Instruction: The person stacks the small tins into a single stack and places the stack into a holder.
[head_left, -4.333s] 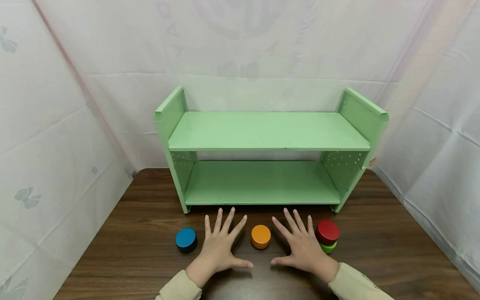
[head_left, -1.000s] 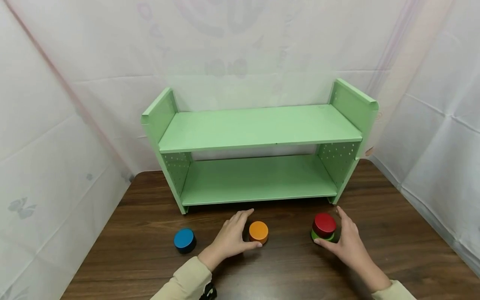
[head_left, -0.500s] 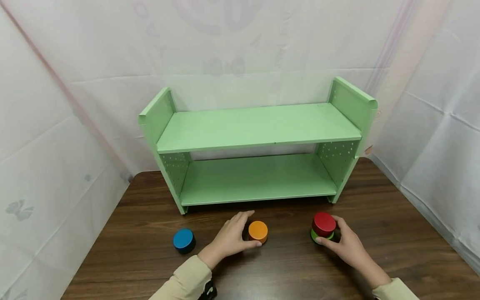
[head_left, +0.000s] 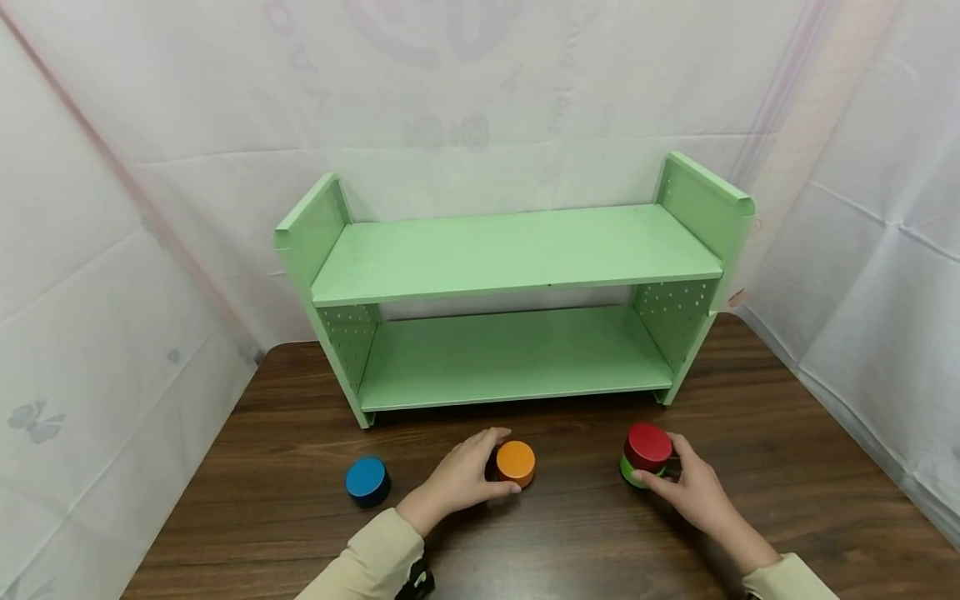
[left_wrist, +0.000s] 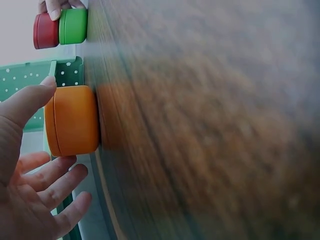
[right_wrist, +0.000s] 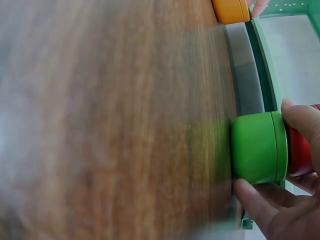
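Note:
A small round orange tin (head_left: 516, 459) with a lid stands on the table, and my left hand (head_left: 463, 473) has thumb and fingers curled round it. In the left wrist view the thumb tip meets the orange tin (left_wrist: 75, 121) on one side and fingertips are at the opposite side. To the right, a red tin (head_left: 648, 444) sits stacked on a green tin (head_left: 633, 475). My right hand (head_left: 699, 492) reaches round this stack; the right wrist view has thumb and fingertips on opposite sides of the green tin (right_wrist: 256, 148). The red one is partly hidden behind the thumb there.
A blue tin (head_left: 367, 481) stands left of my left hand. Behind the tins is a light-green two-tier shelf (head_left: 510, 254) with perforated side panels. White patterned cloth (head_left: 480, 100) hangs behind and at both sides of the dark wooden table (head_left: 277, 467).
Both hands lay spread on the table at first, then moved to the tins. Over the last second thumbs and fingers have drawn in round the orange tin and the stack. The tins stay put.

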